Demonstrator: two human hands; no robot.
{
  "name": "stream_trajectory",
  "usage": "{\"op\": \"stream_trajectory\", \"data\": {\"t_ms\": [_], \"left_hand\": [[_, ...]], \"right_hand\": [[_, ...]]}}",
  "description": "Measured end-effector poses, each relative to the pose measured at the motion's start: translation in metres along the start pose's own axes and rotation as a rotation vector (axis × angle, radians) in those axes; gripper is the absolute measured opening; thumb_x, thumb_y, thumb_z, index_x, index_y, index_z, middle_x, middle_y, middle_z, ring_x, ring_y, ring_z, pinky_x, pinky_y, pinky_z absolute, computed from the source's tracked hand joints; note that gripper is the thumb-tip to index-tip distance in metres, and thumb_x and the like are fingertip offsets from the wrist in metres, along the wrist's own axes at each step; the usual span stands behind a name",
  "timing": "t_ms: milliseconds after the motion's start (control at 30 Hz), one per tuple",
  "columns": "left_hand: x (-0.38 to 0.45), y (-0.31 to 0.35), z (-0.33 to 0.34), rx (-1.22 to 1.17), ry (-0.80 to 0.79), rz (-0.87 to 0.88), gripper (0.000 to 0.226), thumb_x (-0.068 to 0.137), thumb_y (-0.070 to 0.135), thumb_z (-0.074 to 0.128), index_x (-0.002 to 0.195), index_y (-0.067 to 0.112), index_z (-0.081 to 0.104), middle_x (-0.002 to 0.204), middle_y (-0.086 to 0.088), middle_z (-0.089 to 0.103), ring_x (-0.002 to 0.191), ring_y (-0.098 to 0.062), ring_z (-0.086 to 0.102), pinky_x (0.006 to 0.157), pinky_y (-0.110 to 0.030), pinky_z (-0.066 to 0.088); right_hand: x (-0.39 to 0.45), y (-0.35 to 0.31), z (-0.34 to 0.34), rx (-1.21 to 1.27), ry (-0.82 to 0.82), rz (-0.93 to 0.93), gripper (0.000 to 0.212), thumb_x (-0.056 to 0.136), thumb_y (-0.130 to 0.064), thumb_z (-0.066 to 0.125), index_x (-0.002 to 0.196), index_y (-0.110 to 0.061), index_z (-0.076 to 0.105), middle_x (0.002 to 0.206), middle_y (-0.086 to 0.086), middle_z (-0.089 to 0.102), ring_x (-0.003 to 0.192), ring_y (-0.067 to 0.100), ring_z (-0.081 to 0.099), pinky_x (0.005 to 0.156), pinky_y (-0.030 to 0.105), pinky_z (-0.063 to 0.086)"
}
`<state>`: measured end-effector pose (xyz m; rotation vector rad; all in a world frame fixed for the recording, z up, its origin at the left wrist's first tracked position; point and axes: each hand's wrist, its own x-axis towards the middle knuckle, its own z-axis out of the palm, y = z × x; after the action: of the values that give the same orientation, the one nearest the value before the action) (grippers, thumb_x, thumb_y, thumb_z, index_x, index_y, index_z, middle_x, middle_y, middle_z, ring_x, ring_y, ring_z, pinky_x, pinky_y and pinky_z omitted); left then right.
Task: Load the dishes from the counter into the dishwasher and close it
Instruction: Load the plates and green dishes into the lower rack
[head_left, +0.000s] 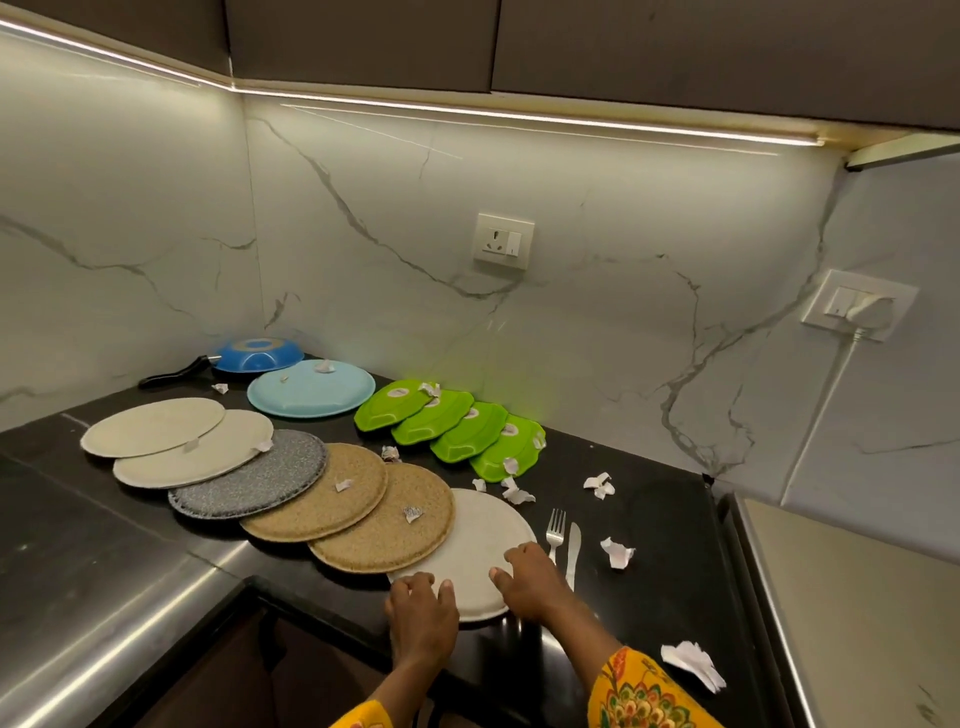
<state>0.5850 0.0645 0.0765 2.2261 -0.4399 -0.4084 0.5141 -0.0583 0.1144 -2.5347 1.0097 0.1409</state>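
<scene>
**Both hands taking hold of the nearest plate on a black corner counter**

White marble-look wall panels (395, 208) are wrapping the corner under dark upper cabinets (675, 47), with a light strip (519, 117) glowing along their underside. A black counter (649, 514) is filling the corner below, and a steel surface (119, 597) is running along its left front. A row of overlapping round plates is lying diagonally across the counter: two cream plates (156, 427), a grey speckled plate (260, 475), two tan plates (363, 525), and nearest, a pale grey plate (478, 540). Behind them a light blue plate (311, 388), a blue pan (257, 354) and four green dishes (457, 431) are sitting near the wall. The left hand (421, 605) and right hand (530, 577) are curling over the pale grey plate's near rim, gripping it. A fork (555, 535) and knife (573, 553) are lying just right of it, among torn paper scraps (617, 552).
</scene>
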Motion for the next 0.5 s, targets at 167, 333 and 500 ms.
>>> {"op": "stream_trajectory", "data": {"t_ms": [167,333,500], "left_hand": [[0.004,0.006,0.015,0.128,0.033,-0.047,0.045,0.097,0.041,0.041,0.135,0.017,0.04,0.148,-0.008,0.019,0.136,-0.029,0.019,0.111,-0.035,0.023],[0.009,0.018,0.025,0.138,0.052,-0.137,0.051,0.095,0.045,0.041,0.141,0.024,0.031,0.152,-0.007,0.008,0.143,-0.03,0.004,0.114,-0.039,0.018],[0.016,0.026,0.034,0.12,0.105,-0.218,0.048,0.095,0.046,0.041,0.138,0.026,0.032,0.151,-0.006,0.009,0.143,-0.029,0.001,0.114,-0.042,0.016]], "right_hand": [[0.033,0.009,0.002,-0.005,-0.053,0.023,0.052,0.097,-0.042,0.038,0.14,-0.013,0.036,0.148,0.009,0.028,0.136,0.026,0.032,0.111,0.038,0.03],[0.059,0.019,0.005,-0.007,-0.068,0.049,0.056,0.096,-0.045,0.039,0.142,-0.013,0.032,0.151,0.011,0.022,0.139,0.03,0.025,0.112,0.04,0.029],[0.083,0.022,0.004,0.016,-0.076,0.09,0.069,0.095,-0.048,0.04,0.148,-0.01,0.016,0.153,0.016,0.014,0.141,0.035,0.016,0.114,0.041,0.021]]}}
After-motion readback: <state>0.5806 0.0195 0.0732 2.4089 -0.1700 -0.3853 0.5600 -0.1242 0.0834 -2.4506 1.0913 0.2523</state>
